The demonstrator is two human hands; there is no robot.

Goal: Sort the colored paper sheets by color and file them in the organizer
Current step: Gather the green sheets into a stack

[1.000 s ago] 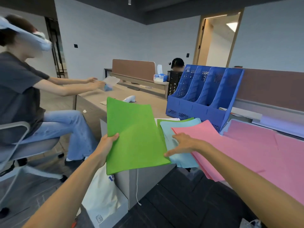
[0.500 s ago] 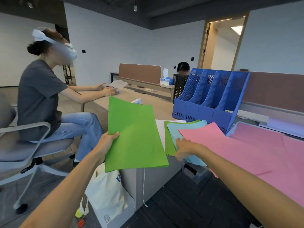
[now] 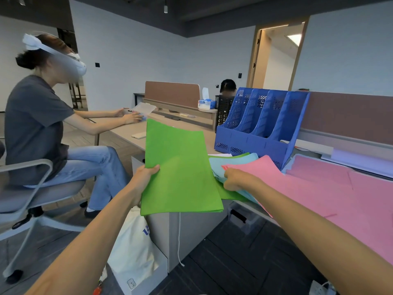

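My left hand [image 3: 144, 177] grips the left edge of a stack of green sheets [image 3: 180, 169], held tilted above the desk corner. My right hand [image 3: 236, 179] reaches into the fanned pile on the desk, its fingers on the light blue sheets [image 3: 219, 167] at the edge of the pink sheets [image 3: 297, 188]; whether it pinches a sheet is hidden. More green paper [image 3: 231, 195] lies under the blue. The blue organizer [image 3: 261, 126] with several upright slots stands behind the pile.
A person in a headset sits on an office chair [image 3: 25, 188] at the left, hands on the desk [image 3: 125, 130]. A white bag [image 3: 131, 248] stands on the floor by the desk corner. A tissue box [image 3: 206, 103] and brown dividers stand behind.
My right hand has slid a little further in along the pink sheet's edge over the blue sheets. The green stack stays in my left hand while the view shifted leftward.
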